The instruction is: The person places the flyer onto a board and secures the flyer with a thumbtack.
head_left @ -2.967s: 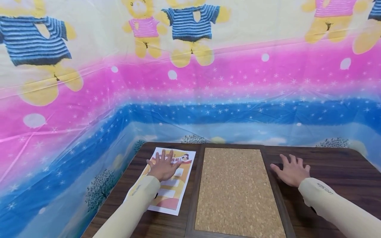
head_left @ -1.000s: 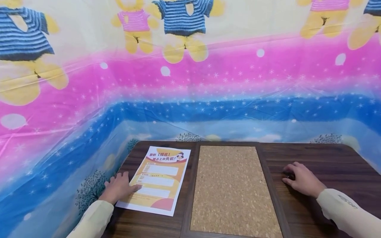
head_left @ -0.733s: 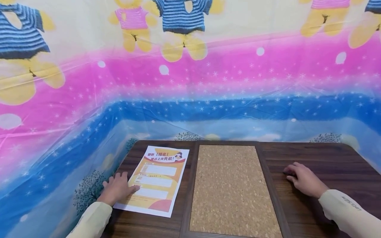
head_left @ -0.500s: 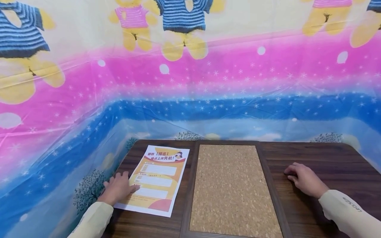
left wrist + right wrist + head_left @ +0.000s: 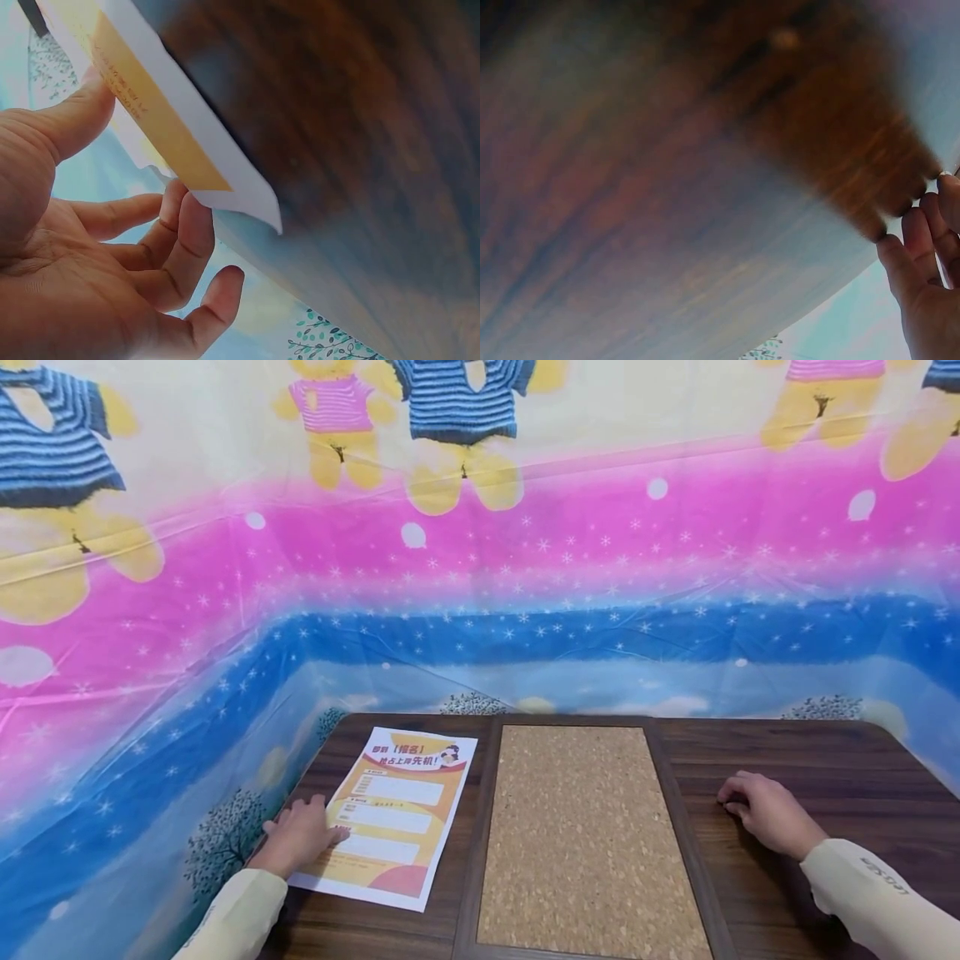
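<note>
Lower left, my left hand (image 5: 295, 837) is pinching an orange-and-white rectangular paper sheet (image 5: 397, 814), likely steadying it; right hand (image 5: 776, 817) empty, loosely curled.

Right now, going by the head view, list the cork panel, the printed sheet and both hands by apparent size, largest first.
1. Cork panel
2. Printed sheet, slightly covered at its left edge
3. Left hand and right hand: the smallest, too alike in size to rank
</note>
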{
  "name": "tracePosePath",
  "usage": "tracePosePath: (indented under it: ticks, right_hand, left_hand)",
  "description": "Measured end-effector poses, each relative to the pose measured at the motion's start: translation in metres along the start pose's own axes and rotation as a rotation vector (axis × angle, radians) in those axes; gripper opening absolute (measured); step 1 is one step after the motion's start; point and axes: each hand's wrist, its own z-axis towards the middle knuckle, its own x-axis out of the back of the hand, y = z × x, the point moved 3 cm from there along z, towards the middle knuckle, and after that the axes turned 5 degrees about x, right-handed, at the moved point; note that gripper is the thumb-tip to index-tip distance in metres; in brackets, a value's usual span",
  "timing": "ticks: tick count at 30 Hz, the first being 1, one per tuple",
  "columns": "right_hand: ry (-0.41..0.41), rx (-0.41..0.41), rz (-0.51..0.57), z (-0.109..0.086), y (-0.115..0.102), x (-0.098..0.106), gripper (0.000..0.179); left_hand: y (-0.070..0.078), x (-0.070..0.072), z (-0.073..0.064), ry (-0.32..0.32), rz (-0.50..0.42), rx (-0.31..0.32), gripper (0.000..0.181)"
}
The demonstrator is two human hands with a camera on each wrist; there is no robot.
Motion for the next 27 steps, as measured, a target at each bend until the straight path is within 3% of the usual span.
tracePosePath:
  ticks: [8, 19, 27]
  right_hand:
    - [0.025, 0.013, -0.007, 0.000, -0.002, 0.001, 0.022]
    - [0.012, -0.020, 0.002, 0.000, -0.003, 0.000, 0.022]
    - [0.004, -0.039, 0.006, 0.000, -0.004, 0.000, 0.021]
  left_hand:
    - [0.003, 0.001, -0.002, 0.003, 0.021, -0.028, 0.065]
    - [0.007, 0.003, -0.004, 0.009, 0.021, 0.008, 0.064]
    - [0.012, 0.001, -0.005, 0.021, 0.031, 0.014, 0.053]
